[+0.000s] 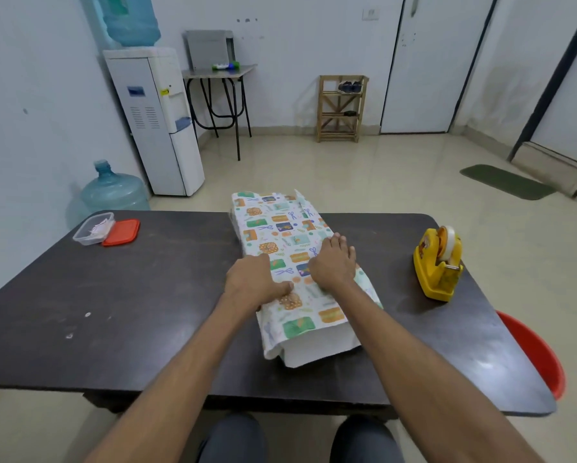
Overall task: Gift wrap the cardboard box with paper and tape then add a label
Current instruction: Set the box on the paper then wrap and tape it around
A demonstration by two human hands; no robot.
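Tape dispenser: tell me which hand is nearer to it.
Right. The right hand lies on the wrapping paper, left of the tape dispenser across bare table; the left hand sits farther away, at the paper's left edge.

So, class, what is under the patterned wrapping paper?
A box-shaped bulk shows beneath the wrapping paper; the cardboard box itself is fully covered. Left hand and right hand hold it down.

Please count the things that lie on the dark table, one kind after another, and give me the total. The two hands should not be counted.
Paper-covered box: 1
Yellow tape dispenser: 1
Clear plastic container: 1
Red lid: 1
Total: 4
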